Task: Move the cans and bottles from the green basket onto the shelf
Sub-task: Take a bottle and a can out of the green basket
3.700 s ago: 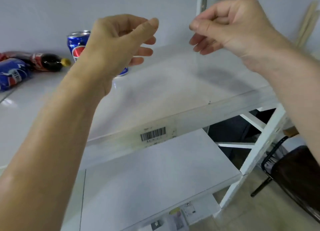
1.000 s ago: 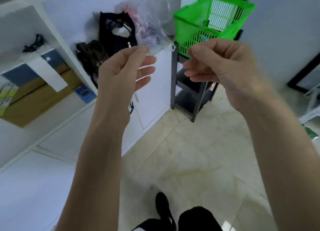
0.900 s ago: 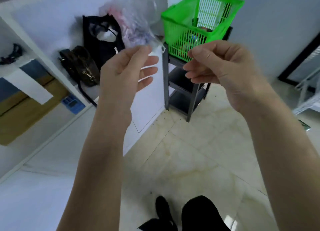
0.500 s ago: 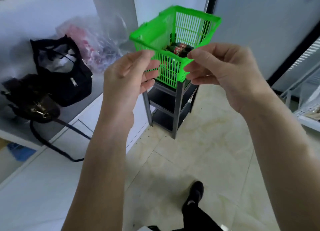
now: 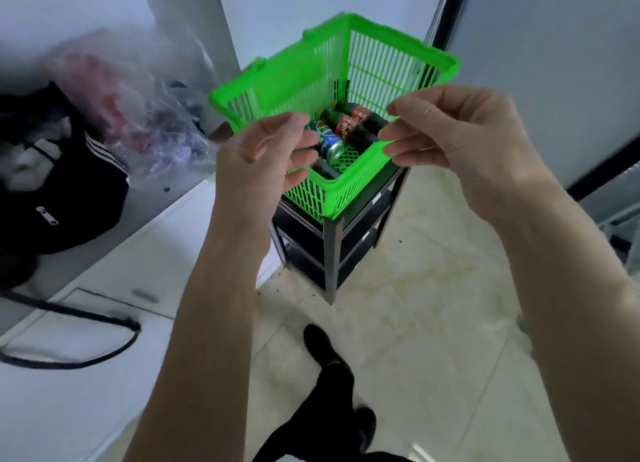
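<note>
From the head view, both hands hover released and empty, left hand (image 5: 263,149) and right hand (image 5: 464,139), over the green basket (image 5: 332,191), now nearer than half a second ago; its cola bottles (image 5: 356,123) and can (image 5: 330,148) lie inside.

support: dark stand (image 5: 332,250) | on top: green basket (image 5: 346,63) | floor: tiled, apparently

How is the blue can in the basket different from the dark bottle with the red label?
The can is blue, green and shiny; the bottle is dark with a red label. The can looks shorter; the bottle looks longer. Both lie on their sides, next to each other, in the green basket.
</note>
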